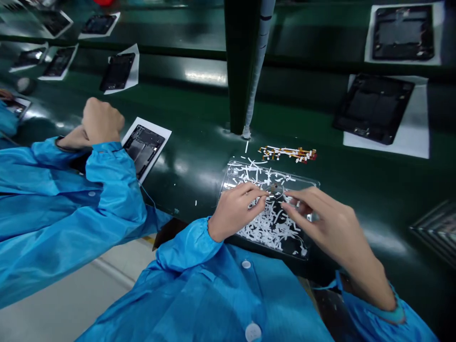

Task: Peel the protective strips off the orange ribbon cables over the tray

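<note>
My left hand (242, 209) is over a clear plastic tray (313, 183), thumb and forefinger pinched together. Whatever lies between those fingertips is too small to make out. Facing it from the right, my right hand (322, 221) has its thumb and forefinger slightly apart, with no held thing visible between them. A small brownish piece (274, 188) shows just beyond the fingertips; I cannot tell whether it is touched. Many white paper-like strips (261, 230) are scattered in the tray. Behind the tray lies a bunch of orange flex cables (288, 153) with white bits on them.
A dark green post (238, 66) with a wrapped pipe (257, 71) rises behind the tray. Black tablet-like housings (375, 107) rest on white sheets on the bench and shelf. To the left is a co-worker's blue sleeve (110, 175). Stacked trays (436, 228) sit at right.
</note>
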Motion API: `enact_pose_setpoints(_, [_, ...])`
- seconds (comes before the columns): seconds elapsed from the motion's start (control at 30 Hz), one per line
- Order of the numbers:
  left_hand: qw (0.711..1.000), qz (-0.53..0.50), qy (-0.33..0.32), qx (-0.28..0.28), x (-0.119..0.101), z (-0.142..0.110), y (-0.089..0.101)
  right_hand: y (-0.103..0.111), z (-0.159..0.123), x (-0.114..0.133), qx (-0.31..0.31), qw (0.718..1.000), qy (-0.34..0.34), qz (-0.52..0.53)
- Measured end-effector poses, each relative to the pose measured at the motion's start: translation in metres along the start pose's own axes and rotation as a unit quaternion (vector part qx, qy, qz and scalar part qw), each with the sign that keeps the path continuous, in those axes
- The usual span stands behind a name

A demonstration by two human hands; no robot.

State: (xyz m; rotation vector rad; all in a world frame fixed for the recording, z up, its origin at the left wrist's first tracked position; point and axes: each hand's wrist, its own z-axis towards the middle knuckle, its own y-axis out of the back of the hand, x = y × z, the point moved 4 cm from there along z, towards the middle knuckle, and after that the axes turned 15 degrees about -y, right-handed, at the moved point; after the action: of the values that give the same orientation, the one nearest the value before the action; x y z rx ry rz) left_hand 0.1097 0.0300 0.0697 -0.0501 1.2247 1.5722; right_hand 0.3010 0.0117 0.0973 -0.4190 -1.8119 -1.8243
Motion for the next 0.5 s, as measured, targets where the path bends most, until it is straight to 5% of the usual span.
enact_pose_setpoints(0.1, [1.0, -0.005, 0.003, -0.03, 0.0, -0.006, 0.019, -0.003, 0.024, 0.029, 0.104, 0.988, 0.038, 0.106])
enact_pose_setpoints(0.17, [0.988, -0.109, 0.072, -0.081, 0.013, -0.015, 0.032, -0.011, 0.048, 0.048, 0.178, 0.969, 0.019, 0.168])
enact_pose_setpoints(0.33, [0.825, -0.488, 0.21, -0.192, 0.058, -0.056, 0.045, -0.06, 0.127, 0.082, 0.294, 0.909, -0.094, 0.279])
enact_pose_setpoints(0.4, [0.786, -0.505, 0.249, -0.256, 0.074, -0.077, 0.051, -0.091, 0.161, 0.091, 0.29, 0.91, -0.106, 0.277])
enact_pose_setpoints(0.5, [0.767, -0.432, 0.304, -0.364, 0.091, -0.108, 0.066, -0.133, 0.203, 0.092, 0.273, 0.927, -0.117, 0.23])
